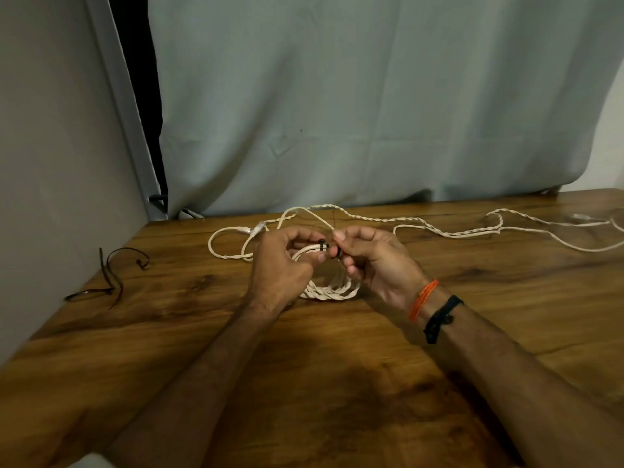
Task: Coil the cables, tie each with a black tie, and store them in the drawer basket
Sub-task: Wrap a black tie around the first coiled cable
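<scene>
Coiled cable [329,292], black tie [323,247], no writing

I see the coiled cable [332,288] mid-table [337,383], loose cable [449,228] trailing right behind it, spare ties [111,278] far left.

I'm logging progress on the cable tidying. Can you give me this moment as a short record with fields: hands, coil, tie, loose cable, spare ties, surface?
left hand: left hand holds the coiled cable in its grip
right hand: right hand pinches the black tie
tie: wrapped around the coil's strands
loose cable: uncoiled cable trails to the right behind the hands
spare ties: loose black ties lie at left
surface: wooden table
drawer basket: not in view
</scene>
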